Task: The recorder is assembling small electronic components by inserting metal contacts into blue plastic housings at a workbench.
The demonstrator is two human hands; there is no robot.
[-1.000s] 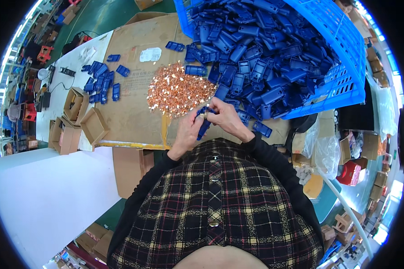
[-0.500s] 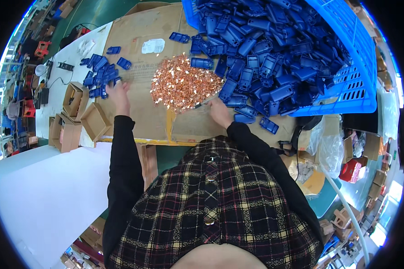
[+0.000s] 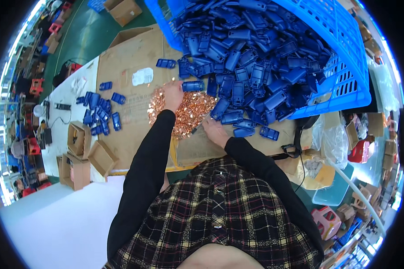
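Note:
My left hand (image 3: 173, 96) is over the left part of a heap of small shiny copper-coloured metal pieces (image 3: 189, 111). Its fingertips come close to a blue plastic casing (image 3: 193, 86) at the heap's far edge; blur hides whether they touch it. At the heap's near right edge, my right hand (image 3: 216, 133) is closed around a slim dark tool (image 3: 195, 129), whose exact kind is too small to make out. Just right of that hand lie more loose blue casings (image 3: 243, 133). Farther left, a separate cluster of blue casings (image 3: 98, 110) rests on the cardboard, with one casing (image 3: 116, 121) at its near right side.
A large blue plastic crate (image 3: 361, 96) lies tipped at the right, blue casings spilling out. Small open cardboard boxes (image 3: 102, 158) stand at the table's near left. A black strap (image 3: 296, 139) hangs by the right edge, near clear plastic bags (image 3: 334, 143).
My left hand has left the casing cluster and moved right, over the copper pieces. A casing now lies where it was. My right hand stays by the heap, and the whole view has shifted.

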